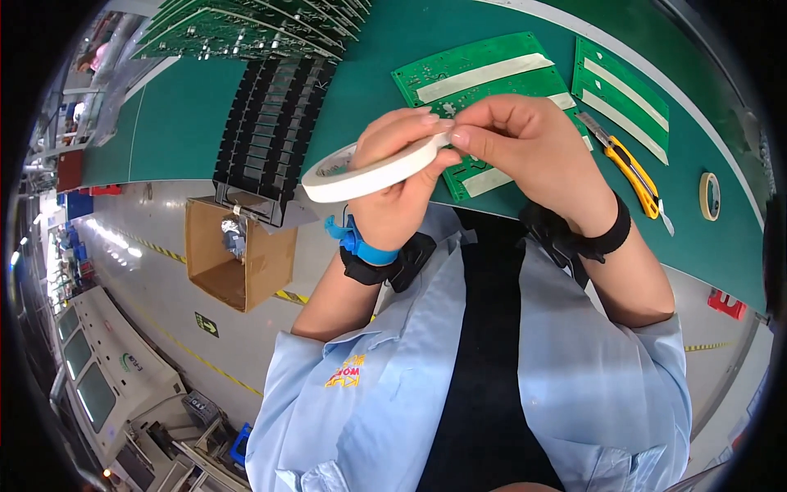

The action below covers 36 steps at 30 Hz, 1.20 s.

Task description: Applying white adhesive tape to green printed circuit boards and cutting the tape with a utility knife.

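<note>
My left hand (393,164) is closed round a roll of white tape (352,184), with its fingers over the top of the ring. Right beside it, my right hand (529,156) pinches at the tape's edge, thumb against forefinger. Both hands are above a green circuit board (479,70) that carries pale tape strips and is partly hidden by them. To its right lies a second green board (620,94) with two pale strips. A yellow utility knife (631,170), blade out, rests on the table right of my right hand.
A smaller tape roll (709,197) lies at the right on the green table (697,238). A black slotted rack (270,131) stands at the left, with several green boards (254,29) upright behind it. Below the rack is an open cardboard box (266,262).
</note>
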Each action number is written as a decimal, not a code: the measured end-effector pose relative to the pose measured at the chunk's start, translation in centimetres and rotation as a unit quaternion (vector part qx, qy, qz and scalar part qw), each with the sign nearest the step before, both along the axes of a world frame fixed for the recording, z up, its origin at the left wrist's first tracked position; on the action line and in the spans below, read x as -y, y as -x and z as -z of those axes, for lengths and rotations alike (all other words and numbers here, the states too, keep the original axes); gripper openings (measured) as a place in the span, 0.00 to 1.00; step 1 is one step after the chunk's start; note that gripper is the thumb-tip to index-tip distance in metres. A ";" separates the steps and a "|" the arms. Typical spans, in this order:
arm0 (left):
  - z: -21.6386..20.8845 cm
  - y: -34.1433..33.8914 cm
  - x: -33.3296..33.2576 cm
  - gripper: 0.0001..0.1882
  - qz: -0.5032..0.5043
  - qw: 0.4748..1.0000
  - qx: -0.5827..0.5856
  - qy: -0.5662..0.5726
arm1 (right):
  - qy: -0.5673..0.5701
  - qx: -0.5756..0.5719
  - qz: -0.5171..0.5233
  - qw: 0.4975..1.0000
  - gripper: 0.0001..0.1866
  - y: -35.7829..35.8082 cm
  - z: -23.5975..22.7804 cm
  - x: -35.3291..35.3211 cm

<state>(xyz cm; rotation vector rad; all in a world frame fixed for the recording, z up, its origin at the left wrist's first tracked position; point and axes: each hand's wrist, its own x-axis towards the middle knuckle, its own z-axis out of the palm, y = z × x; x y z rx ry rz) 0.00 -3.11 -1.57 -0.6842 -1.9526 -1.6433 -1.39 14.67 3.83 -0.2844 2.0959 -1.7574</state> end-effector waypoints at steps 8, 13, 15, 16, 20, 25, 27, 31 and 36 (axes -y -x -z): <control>0.2 1.4 0.6 0.19 -0.035 0.990 -0.079 0.109 | -0.008 -0.013 0.027 1.000 0.06 0.9 1.1 0.4; -0.3 1.6 0.9 0.19 -0.074 0.991 0.024 0.105 | -0.029 -0.028 0.059 0.997 0.04 2.1 1.4 0.5; -0.5 1.9 1.0 0.20 -0.077 0.990 0.077 0.084 | -0.039 -0.031 0.063 0.997 0.04 2.8 1.5 0.5; -0.4 2.6 1.1 0.20 -0.090 0.988 0.065 0.110 | -0.045 -0.031 0.069 0.996 0.05 3.4 1.7 0.4; 0.7 5.5 1.2 0.19 -0.131 0.972 0.051 0.190 | -0.080 -0.040 0.086 0.992 0.07 6.3 3.0 0.6; 1.8 8.6 1.3 0.14 -0.171 0.927 0.096 0.319 | -0.175 -0.082 0.101 0.976 0.11 8.6 4.9 1.5; 2.0 9.2 1.5 0.14 -0.176 0.913 0.108 0.352 | -0.199 -0.096 0.102 0.970 0.12 9.0 5.1 1.7; 2.0 10.0 1.4 0.14 -0.175 0.880 0.127 0.423 | -0.266 -0.099 0.105 0.953 0.13 9.4 5.2 2.0; 2.1 10.9 1.3 0.15 -0.187 0.864 0.138 0.446 | -0.279 -0.124 0.099 0.947 0.14 9.3 5.2 2.0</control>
